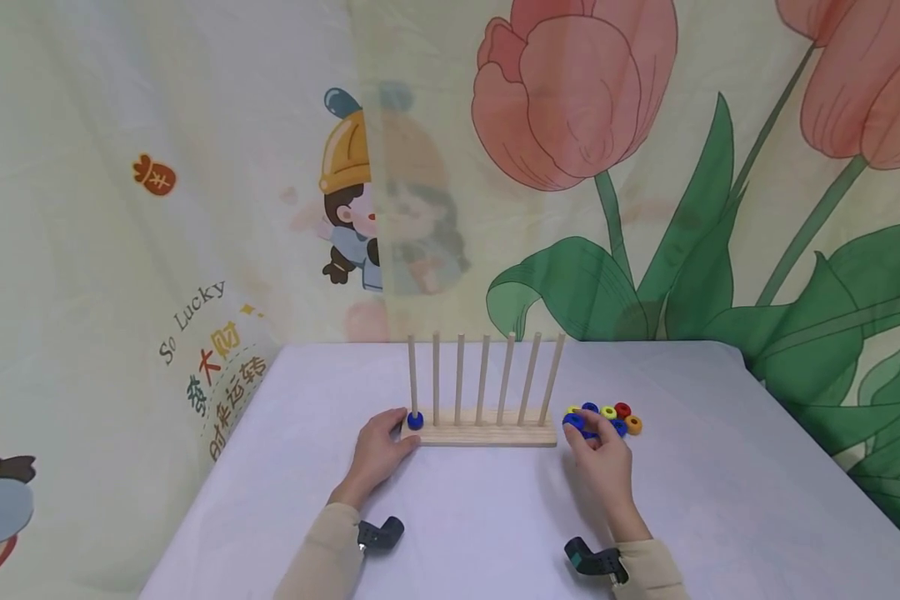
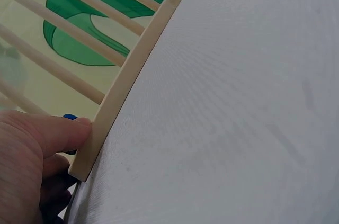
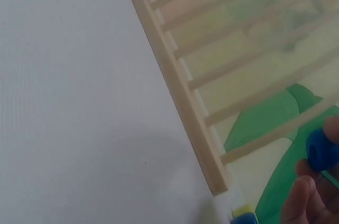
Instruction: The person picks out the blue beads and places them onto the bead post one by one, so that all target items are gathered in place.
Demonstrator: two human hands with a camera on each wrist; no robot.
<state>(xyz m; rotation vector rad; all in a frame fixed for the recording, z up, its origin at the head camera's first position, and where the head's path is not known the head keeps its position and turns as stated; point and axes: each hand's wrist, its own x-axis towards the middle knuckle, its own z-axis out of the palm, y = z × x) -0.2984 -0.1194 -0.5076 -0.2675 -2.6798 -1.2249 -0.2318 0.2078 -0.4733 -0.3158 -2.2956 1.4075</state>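
Observation:
A wooden peg stand (image 1: 487,437) with several upright pegs (image 1: 482,379) stands on the table. On its leftmost peg a blue bead (image 1: 416,421) sits low, at the base. My left hand (image 1: 375,457) grips the left end of that base, its thumb along the front edge in the left wrist view. Just past the stand's right end, my right hand (image 1: 607,471) pinches another blue bead (image 3: 322,150) between thumb and fingers. The bead is off the table, its hole visible in the right wrist view.
Behind the right hand lies a group of loose beads, among them a red bead (image 1: 622,409), an orange bead (image 1: 633,425) and a yellow bead (image 1: 608,412). A white cloth (image 1: 472,525) covers the table. A printed curtain (image 1: 420,167) hangs behind its far edge.

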